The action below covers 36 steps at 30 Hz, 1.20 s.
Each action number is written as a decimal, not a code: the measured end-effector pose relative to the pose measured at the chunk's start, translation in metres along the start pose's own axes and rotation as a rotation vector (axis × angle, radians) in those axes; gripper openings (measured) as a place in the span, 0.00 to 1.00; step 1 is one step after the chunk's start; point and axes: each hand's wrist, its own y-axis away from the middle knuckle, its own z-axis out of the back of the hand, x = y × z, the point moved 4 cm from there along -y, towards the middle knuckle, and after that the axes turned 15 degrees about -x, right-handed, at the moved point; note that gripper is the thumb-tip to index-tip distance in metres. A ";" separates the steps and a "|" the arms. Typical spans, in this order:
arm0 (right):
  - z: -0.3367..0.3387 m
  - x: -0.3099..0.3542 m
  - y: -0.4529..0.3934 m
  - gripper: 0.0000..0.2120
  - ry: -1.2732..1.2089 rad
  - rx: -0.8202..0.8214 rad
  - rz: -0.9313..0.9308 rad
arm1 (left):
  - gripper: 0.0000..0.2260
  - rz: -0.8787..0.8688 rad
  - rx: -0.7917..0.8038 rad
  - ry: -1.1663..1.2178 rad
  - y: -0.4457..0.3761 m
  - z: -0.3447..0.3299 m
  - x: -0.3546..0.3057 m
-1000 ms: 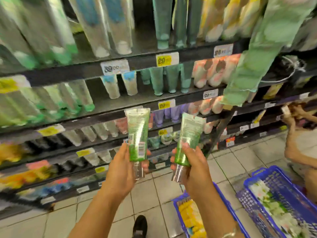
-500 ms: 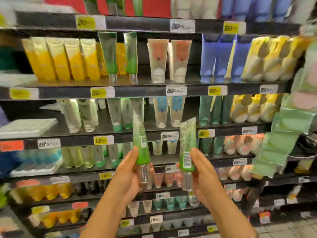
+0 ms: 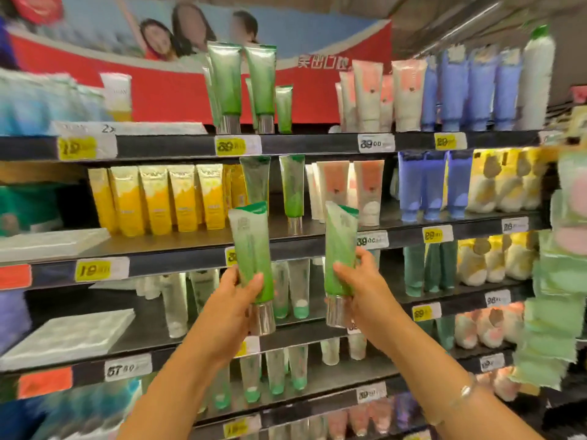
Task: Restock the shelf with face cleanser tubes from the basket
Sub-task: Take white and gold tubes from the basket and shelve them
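Note:
My left hand (image 3: 236, 292) grips a green face cleanser tube (image 3: 252, 249) with a silver cap, held upright, cap down. My right hand (image 3: 359, 289) grips a second green tube (image 3: 338, 249) the same way. Both tubes are raised in front of the edge of the second shelf (image 3: 317, 242). On that shelf, just behind them, stand two matching green tubes (image 3: 292, 188). More of the same green tubes (image 3: 241, 81) stand on the top shelf. The basket is out of view.
Yellow tubes (image 3: 158, 198) stand left of the green ones, peach tubes (image 3: 349, 188) and blue tubes (image 3: 425, 185) to the right. Lower shelves hold clear-and-green tubes (image 3: 289, 293). Hanging green sachet strips (image 3: 559, 281) crowd the right edge. White flat boxes (image 3: 50, 242) lie at left.
The view has tilted up from the floor and baskets to the upper shelves. Both hands have risen with their tubes to the second shelf's edge, and the tubes now face me with their fronts.

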 end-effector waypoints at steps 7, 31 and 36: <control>-0.039 0.041 -0.037 0.21 0.047 -0.025 0.171 | 0.25 -0.141 0.056 -0.158 -0.046 0.002 -0.063; -0.076 0.204 -0.227 0.24 -0.041 0.033 0.570 | 0.18 -0.641 -0.227 -0.292 -0.197 -0.157 -0.206; -0.081 0.203 -0.249 0.22 -0.002 0.036 0.616 | 0.12 -0.698 -0.302 -0.398 -0.219 -0.169 -0.202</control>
